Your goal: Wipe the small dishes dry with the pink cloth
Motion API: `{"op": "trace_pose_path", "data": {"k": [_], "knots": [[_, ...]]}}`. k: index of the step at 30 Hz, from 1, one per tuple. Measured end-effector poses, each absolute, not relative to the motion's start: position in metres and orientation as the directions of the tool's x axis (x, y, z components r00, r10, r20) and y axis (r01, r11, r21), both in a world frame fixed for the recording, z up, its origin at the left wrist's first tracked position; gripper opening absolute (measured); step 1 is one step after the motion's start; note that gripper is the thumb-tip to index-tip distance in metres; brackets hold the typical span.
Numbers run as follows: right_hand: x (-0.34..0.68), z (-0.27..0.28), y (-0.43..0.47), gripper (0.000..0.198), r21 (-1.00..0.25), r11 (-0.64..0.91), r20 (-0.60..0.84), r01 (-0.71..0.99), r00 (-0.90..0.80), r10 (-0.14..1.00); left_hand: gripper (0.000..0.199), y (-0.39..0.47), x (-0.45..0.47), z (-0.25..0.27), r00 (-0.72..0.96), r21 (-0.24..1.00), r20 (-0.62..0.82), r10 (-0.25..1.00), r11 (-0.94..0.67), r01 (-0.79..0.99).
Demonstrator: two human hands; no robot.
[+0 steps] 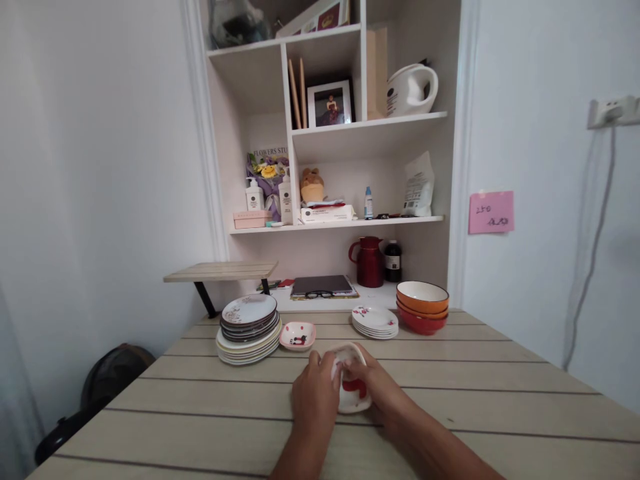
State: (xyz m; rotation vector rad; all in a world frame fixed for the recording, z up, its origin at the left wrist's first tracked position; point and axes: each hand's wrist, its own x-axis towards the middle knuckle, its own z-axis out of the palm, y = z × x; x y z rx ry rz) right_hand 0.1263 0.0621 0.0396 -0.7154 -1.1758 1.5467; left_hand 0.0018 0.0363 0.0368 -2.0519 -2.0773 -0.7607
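A small white dish (349, 402) with a red pattern inside is tilted up near the middle of the table, between my two hands. My left hand (316, 390) grips its left rim with bent fingers. My right hand (375, 381) holds the right side, its thumb reaching over the inside of the dish. The fingers cover part of the dish, so I cannot tell whether anything small is between them. Just beyond, a similar square dish (291, 328) with a pink rim and a cartoon figure lies on the table.
Stacked plates (245, 348) stand at the left, small flowered plates (371, 319) at centre right, and orange and red bowls (424, 308) beside those. A raised wooden stand (225, 270) is at back left. Behind are a dark folder (320, 285) with glasses, a red jug (370, 262) and shelves.
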Motion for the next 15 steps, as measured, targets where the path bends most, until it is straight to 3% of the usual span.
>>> {"op": "trace_pose_path", "data": {"k": [7,11,15], "knots": [[0.127,0.040,0.063,0.034,-0.918,-0.045,0.072,-0.395,-0.275,0.959,0.019,0.037,-0.007,0.030,0.102,0.394,0.467,0.878,-0.310,0.865],[0.128,0.042,0.059,0.035,-0.949,0.071,0.167,-0.307,-0.296,0.940,0.023,0.038,-0.009,0.027,0.030,0.453,0.500,0.866,-0.291,0.843],[0.126,0.039,0.060,0.033,-0.950,0.174,0.256,-0.260,-0.325,0.910,0.027,0.037,-0.008,0.030,-0.019,0.365,0.493,0.870,-0.187,0.912]]}}
